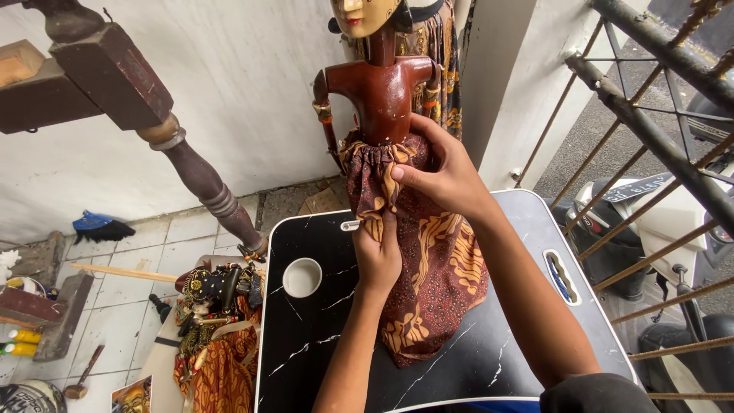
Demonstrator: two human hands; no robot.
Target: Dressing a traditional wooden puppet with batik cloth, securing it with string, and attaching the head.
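A wooden rod puppet with a dark red torso and a pale painted head stands upright over a small black marble-patterned table. Its brown and orange batik skirt hangs down onto the tabletop. My right hand grips the gathered cloth at the puppet's waist, thumb pressed on the folds. My left hand reaches up from below and pinches the skirt's front edge just under the waist. The puppet's thin jointed arm hangs at its left side.
A round cup hole is set in the table's left part and a slot with a blue item at its right. Other costumed puppets lie on the tiled floor at left. A turned wooden post slants behind. A metal railing and a scooter stand at right.
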